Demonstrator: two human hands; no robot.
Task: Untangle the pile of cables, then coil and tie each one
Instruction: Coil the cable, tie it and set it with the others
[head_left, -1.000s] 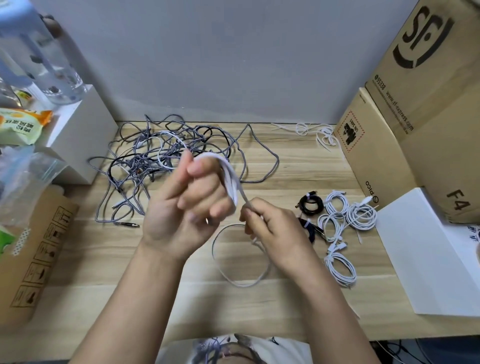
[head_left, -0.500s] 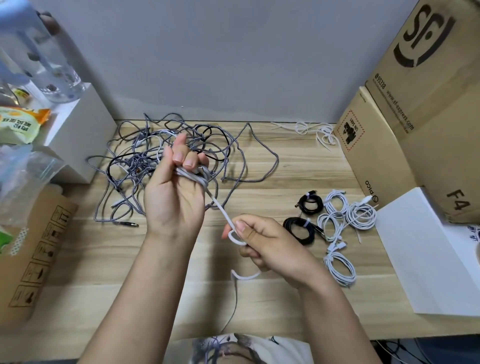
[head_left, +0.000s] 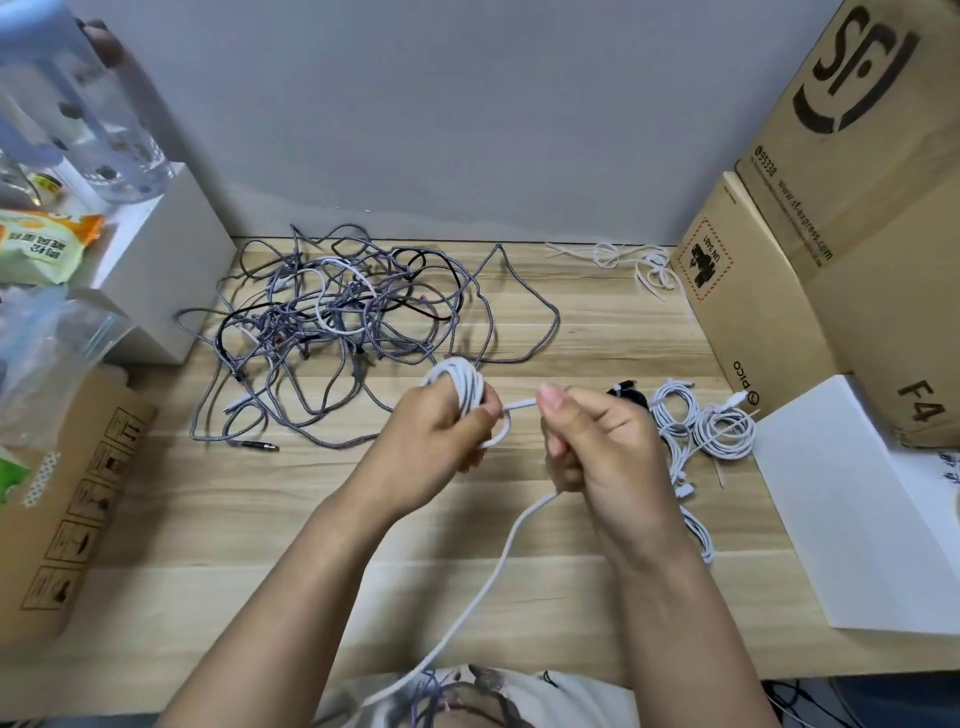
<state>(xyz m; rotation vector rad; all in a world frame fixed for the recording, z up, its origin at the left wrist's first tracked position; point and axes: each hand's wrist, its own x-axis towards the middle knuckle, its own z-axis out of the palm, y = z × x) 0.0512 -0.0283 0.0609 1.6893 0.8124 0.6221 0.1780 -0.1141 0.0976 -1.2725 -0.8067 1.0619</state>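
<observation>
In the head view the coiling step is in hand: the left hand (head_left: 441, 436) is closed around a bundle of loops of a smooth white round cable (head_left: 460, 387) above the light wooden surface (head_left: 260, 519), while the right hand (head_left: 597, 441) pinches its free run just beside; the loose tail drops toward the near edge and wants winding on next, then tying, with the grey braided tangle of cables (head_left: 337, 332) far left untouched

Even, soft indoor light, pale wood-grain worktop (head_left: 597, 332) evenly bright, faint diffuse shadows beneath the forearms, no glare, strong wide-angle bending at the edges, clear plastic bottle (head_left: 78, 104) far left smeared and blurred, centre reasonably sharp
</observation>
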